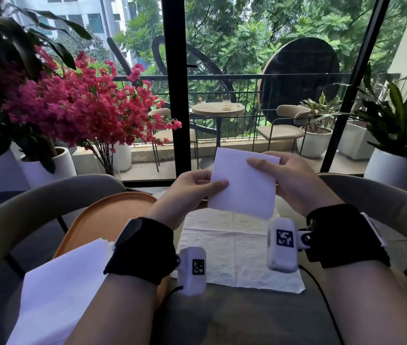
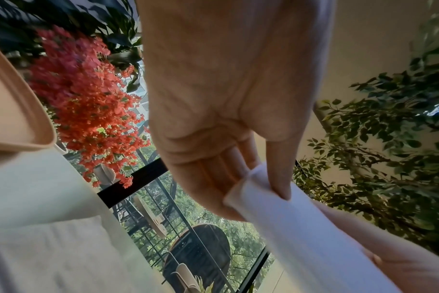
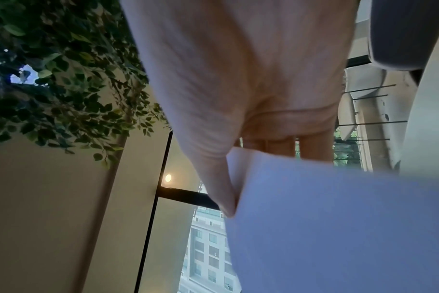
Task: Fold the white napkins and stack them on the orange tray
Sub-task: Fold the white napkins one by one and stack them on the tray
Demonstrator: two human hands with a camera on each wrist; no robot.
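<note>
The left hand (image 1: 192,188) pinches the left edge of a folded napkin (image 1: 243,185), thumb on the near face and fingers (image 2: 213,178) behind. The right hand (image 1: 289,180) pinches the upper right corner the same way. The napkin is held up in the air, roughly square and slightly tilted, above an unfolded napkin (image 1: 237,250) lying flat on the table (image 1: 222,317). The orange tray (image 1: 108,215) lies down and to the left, so the left hand is the nearer one to carry the napkin across. White sheets (image 1: 65,282) lie at the tray's near end under the left forearm; probably the stack of folded ones, though the view is too washed out to be sure. Chairs and potted plants stand around.
</note>
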